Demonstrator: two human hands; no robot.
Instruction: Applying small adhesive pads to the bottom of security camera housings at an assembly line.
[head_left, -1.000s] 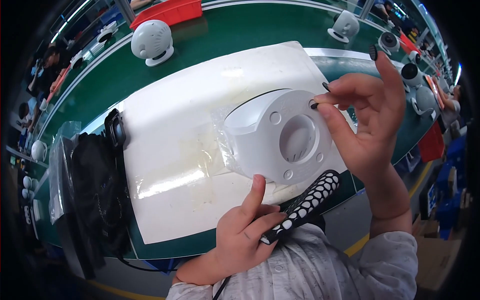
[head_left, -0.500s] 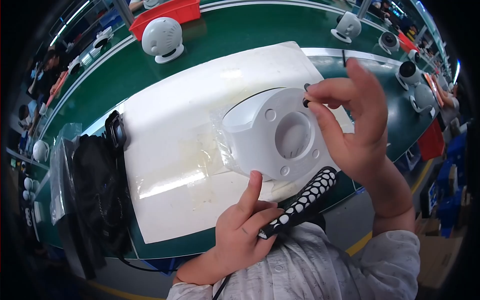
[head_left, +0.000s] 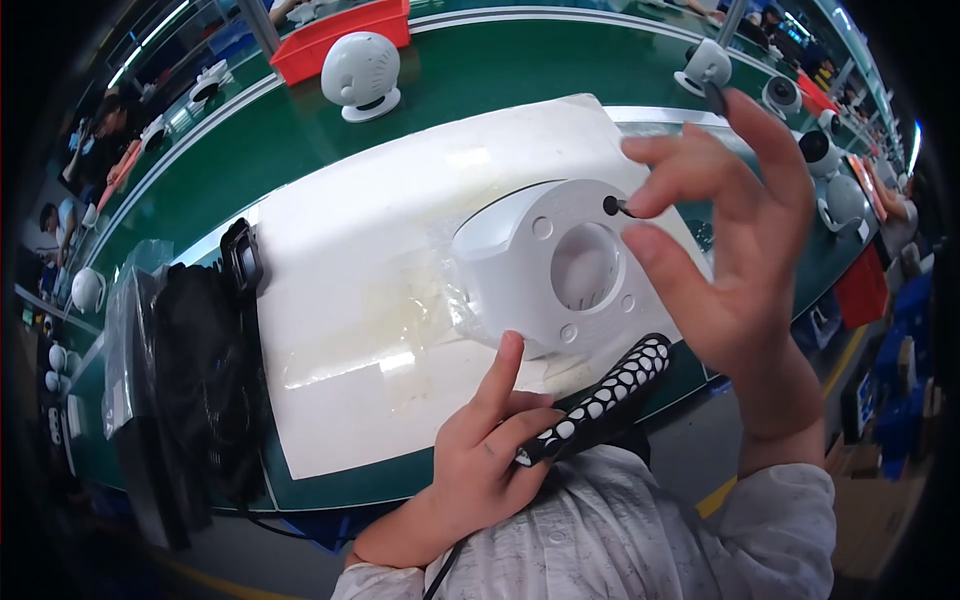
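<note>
A white fan-like appliance (head_left: 490,240) lies tipped on the white board, its ring-shaped base facing me. Several small round recesses mark the base around a large central opening. A black round pad (head_left: 611,205) sits on its upper right part. Beside that pad, my right hand (head_left: 735,220) is open, fingers apart, one fingertip at or very near it. Another small dark pad (head_left: 714,98) clings to a raised fingertip. My left hand (head_left: 490,450) is closed around a rolled black sheet with white round spots (head_left: 610,395), its extended finger touching the appliance's lower edge.
The white board (head_left: 330,330) rests on a green workbench (head_left: 480,60). Black bags and clear plastic (head_left: 205,370) lie at the left. A similar white appliance (head_left: 361,75) and a red bin (head_left: 330,40) stand at the back, with more appliances to the right.
My right hand has opened from a pinch and shifted right, leaving a black pad on the base. The left hand keeps its hold on the rolled sheet. The view has shifted slightly.
</note>
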